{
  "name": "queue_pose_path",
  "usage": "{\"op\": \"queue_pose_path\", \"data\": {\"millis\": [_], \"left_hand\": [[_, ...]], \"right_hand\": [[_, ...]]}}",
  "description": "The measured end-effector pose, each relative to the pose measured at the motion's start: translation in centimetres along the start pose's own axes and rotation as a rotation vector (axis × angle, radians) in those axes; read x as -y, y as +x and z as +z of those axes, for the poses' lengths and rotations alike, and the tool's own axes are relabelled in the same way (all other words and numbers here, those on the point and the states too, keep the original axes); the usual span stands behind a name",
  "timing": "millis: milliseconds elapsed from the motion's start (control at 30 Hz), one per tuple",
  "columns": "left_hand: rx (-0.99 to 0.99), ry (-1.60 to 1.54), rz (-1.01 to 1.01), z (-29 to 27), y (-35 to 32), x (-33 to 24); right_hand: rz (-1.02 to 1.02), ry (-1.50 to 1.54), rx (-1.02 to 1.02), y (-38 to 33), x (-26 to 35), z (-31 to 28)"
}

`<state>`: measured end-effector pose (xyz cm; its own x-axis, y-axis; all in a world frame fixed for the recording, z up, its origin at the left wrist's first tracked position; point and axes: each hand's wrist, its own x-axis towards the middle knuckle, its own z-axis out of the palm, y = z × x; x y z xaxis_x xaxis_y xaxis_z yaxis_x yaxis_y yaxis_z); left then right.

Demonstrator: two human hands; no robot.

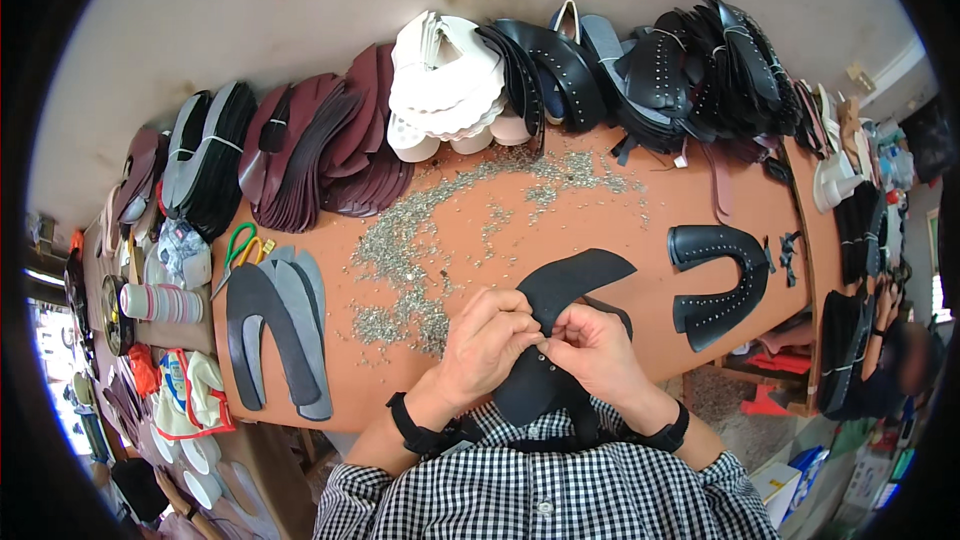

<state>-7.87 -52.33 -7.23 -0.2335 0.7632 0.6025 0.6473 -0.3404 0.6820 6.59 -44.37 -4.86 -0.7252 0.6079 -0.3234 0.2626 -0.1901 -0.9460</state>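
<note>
Black piece (578, 276) held over the table's (620, 235) near edge.
It is pinched between the fingertips of the left hand (487, 335) and right hand (598, 348); loose studs (385, 242), far left, could be scattered if brushed by its far end.

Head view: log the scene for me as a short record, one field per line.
Left hand: pinching the black curved piece
Right hand: pinching the same piece, fingertips close to the left's
Left side: layered grey and dark arched pieces, green-handled scissors beyond them
Right side: U-shaped black piece with studs
Ahead: small shiny bits scattered on the brown table
Far edge: maroon pieces, white pieces and black pieces in stacks
</note>
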Motion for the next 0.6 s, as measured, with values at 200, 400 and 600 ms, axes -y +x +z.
{"op": "queue_pose_path", "data": {"millis": [200,400,600], "left_hand": [[-0.013,-0.107,-0.162,0.0,-0.5,-0.2],[-0.007,-0.171,-0.326,0.2,-0.9,0.0],[-0.088,-0.310,-0.501,0.9,-1.4,0.0]], "right_hand": [[-0.026,-0.021,0.000,-0.1,-0.5,0.1],[-0.058,-0.067,0.004,0.2,0.2,0.4],[-0.068,-0.151,-0.032,0.1,0.3,1.1]]}}
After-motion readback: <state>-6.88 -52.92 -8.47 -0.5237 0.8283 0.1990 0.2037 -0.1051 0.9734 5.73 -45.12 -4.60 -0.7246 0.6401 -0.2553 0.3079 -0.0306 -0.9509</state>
